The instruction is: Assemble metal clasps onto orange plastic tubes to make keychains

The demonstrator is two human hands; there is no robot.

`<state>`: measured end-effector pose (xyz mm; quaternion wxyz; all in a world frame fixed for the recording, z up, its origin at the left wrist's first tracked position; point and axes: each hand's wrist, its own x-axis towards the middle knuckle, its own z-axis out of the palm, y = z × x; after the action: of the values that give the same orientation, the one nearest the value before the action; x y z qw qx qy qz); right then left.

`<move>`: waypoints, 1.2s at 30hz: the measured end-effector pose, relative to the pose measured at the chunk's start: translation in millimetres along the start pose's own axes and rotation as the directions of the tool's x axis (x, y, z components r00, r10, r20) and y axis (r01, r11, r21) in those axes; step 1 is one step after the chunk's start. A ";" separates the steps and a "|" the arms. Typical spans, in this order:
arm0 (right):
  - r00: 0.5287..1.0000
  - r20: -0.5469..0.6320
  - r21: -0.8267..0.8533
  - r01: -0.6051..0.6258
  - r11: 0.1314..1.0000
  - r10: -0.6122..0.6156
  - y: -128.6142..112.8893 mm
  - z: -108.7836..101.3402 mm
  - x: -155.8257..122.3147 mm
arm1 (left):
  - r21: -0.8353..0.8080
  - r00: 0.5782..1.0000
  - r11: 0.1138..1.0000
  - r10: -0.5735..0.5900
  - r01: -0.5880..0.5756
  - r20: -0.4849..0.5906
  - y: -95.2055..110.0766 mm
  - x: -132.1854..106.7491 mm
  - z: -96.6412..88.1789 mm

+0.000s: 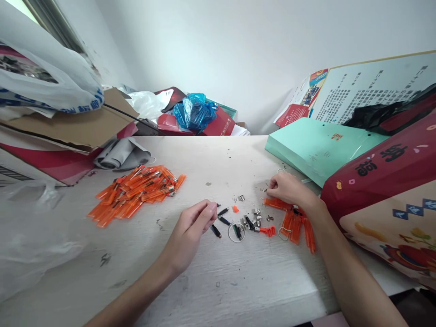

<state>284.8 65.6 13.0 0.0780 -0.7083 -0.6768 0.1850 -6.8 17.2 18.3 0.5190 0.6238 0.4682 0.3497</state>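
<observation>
My left hand [192, 227] rests on the white table [218, 281], fingers pinched together beside small black pieces [221, 215]; what it pinches is too small to name. My right hand [288, 188] lies to the right, fingers curled onto a tiny metal part [265, 188] at the table. Under its wrist lie several orange transparent lighter bodies [296, 225]. Between the hands are scattered small metal caps [255, 213], an orange bit [235, 209], a red piece [268, 230] and a wire ring [236, 232].
A big pile of orange lighter bodies [136, 193] lies at the left. Cardboard boxes [64, 131] and plastic bags crowd the left edge. A mint-green bag [316, 147] and a red patterned bag [384, 190] stand at the right. Blue plastic [194, 111] sits at the back.
</observation>
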 end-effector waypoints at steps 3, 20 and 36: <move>0.999 -0.016 0.026 0.037 0.999 -0.036 -2.4 -2.0 -0.5 | -0.009 1.000 1.000 -0.003 0.003 -0.001 0.3 -0.8 0.0; 0.792 -0.244 0.623 0.570 0.536 -0.560 -97.4 51.4 -52.2 | 0.026 0.996 0.996 0.083 -0.083 0.012 -3.8 -2.3 -2.4; 0.829 -0.260 0.643 0.531 0.552 -0.495 -98.3 48.7 -49.7 | 0.035 0.994 0.995 0.095 -0.093 -0.057 -5.0 -2.4 -2.9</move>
<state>174.7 16.7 11.5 0.4031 -0.4021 -0.7313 0.3755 -11.3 15.9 14.2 0.4779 0.6431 0.4587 0.3843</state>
